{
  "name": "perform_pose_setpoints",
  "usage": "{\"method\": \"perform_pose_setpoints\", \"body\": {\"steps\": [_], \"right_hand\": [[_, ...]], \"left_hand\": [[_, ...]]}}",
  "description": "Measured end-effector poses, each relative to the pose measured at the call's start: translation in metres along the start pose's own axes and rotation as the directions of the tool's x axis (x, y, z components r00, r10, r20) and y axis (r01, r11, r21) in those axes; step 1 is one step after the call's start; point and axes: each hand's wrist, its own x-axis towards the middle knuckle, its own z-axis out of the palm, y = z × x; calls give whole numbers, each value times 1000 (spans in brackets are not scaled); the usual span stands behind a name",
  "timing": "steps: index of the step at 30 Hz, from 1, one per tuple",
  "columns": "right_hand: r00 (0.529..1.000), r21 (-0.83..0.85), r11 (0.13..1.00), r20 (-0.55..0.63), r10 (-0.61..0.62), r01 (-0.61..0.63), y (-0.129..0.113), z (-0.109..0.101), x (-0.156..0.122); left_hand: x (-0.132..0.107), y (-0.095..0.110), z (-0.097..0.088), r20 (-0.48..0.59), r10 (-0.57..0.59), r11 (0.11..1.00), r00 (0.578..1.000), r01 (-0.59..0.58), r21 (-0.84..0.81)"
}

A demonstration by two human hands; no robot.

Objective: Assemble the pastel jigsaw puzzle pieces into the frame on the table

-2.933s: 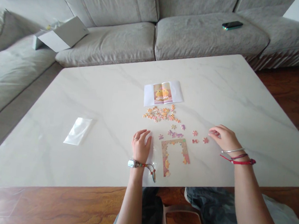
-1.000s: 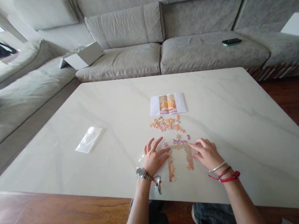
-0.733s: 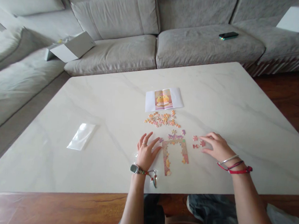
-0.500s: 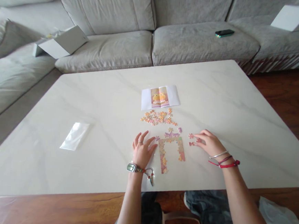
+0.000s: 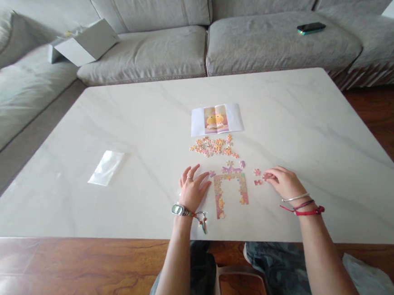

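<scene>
My left hand (image 5: 192, 190) rests on the table with its fingers spread, holding nothing, just left of a partly joined jigsaw puzzle (image 5: 219, 199). The joined part forms the top and two sides of a frame. Between thumb and fingertips, my right hand (image 5: 284, 184) pinches a reddish-pink puzzle piece (image 5: 267, 176). Two loose pink pieces, one upper (image 5: 257, 172) and one lower (image 5: 258, 182), lie just left of it. Purple pieces (image 5: 231, 170) lie along the puzzle's top edge. Beyond them is a pile of loose pieces (image 5: 212, 146), in front of a folded picture sheet (image 5: 235, 116).
The white marbled table (image 5: 144, 129) carries a clear plastic bag (image 5: 106, 167) at left. A grey sofa (image 5: 163, 54) stands behind it, with a phone (image 5: 310, 28) and a white box (image 5: 85, 43) on it. A stool (image 5: 243, 290) shows below the near edge.
My right hand has drawn slightly right with a pink piece, away from the two loose pink ones. My left hand stays beside the puzzle. The camera view has shifted a little.
</scene>
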Motion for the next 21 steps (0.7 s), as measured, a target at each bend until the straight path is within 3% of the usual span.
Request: {"method": "perform_pose_setpoints", "body": {"steps": [5, 8, 11, 15, 17, 21], "right_hand": [[1000, 21, 1000, -15, 3, -3, -2, -6, -1], [1000, 79, 997, -1, -3, 3, -16, -12, -3], [995, 158, 985, 66, -76, 65, -40, -13, -5], [954, 229, 960, 210, -213, 164, -65, -3, -12], [943, 231, 957, 242, -230, 175, -67, 1, -16], [965, 174, 975, 199, -170, 136, -55, 0, -23]], "left_hand": [[0, 0, -2, 15, -12, 1000, 1000, 12, -6], [1, 2, -3, 8, -15, 1000, 1000, 15, -12], [1, 4, -5, -6, 0, 1000, 1000, -1, -15], [0, 5, -7, -32, 49, 999, 998, -50, -21], [-3, 3, -8, -45, 64, 997, 997, -66, -31], [-8, -2, -10, -78, 83, 995, 994, -87, -49]]}}
